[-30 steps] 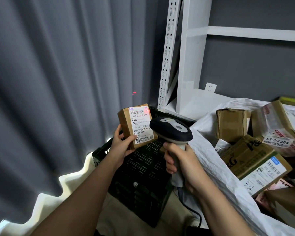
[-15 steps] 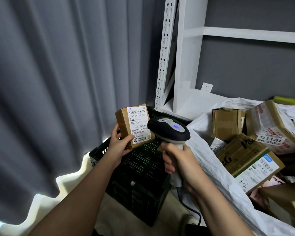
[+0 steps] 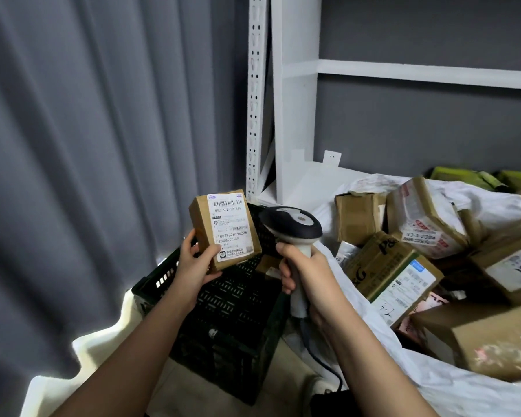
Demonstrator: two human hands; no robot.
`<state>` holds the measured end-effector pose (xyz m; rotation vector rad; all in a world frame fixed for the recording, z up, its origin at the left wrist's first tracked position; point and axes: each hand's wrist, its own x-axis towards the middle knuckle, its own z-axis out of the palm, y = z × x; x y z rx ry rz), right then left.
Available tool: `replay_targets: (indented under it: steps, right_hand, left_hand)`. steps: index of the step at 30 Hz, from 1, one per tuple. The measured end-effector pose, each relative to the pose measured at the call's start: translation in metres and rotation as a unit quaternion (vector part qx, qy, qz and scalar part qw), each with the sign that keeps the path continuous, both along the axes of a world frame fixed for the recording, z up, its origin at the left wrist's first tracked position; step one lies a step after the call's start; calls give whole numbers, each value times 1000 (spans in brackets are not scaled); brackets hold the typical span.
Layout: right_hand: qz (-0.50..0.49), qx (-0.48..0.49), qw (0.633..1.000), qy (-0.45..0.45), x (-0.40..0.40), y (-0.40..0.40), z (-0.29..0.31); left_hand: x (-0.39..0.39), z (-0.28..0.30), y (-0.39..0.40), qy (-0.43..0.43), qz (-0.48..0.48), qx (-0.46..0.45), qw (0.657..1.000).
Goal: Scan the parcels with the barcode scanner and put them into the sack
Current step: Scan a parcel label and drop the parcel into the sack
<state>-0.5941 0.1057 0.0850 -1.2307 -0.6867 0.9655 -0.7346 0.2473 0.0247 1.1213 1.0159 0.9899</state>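
While our left hand grips a small brown parcel by its lower left corner, thumb across the front and fingers curled behind, the parcel stands nearly upright with its long axis running from bottom to top and leaning a little to the left. Its white label faces us, the barcode at the upper end. We hold it in the air above the black crate, near that crate's far edge.

Our right hand is wrapped tightly round the pale handle of the barcode scanner. The handle runs up and down, and the dark head points left toward the parcel, its nose just beside the parcel's right edge. The cable hangs from the bottom of the handle.

To the right, the white sack lies open with several brown boxes heaped inside it, labels turned various ways. Behind stand the white shelf frame and the grey curtain.

Against the earlier frames, we see that the parcel is held the same way and the scanner is aimed the same way. The red spot that showed on the curtain a second ago is gone, and the blue light that glowed on top of the scanner head half a second ago is no longer lit.
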Motion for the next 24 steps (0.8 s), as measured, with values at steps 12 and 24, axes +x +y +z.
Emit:
replay_targets:
  steps: [12,24]
  right_hand:
    - [-205,50,977,-18,97,-134,86]
    - [-353,62,933,-17,151,-229,92]
  left_hand:
    - [127,107,-110,128,-212,227,942]
    - [210,64,-205,324,-273,290,858]
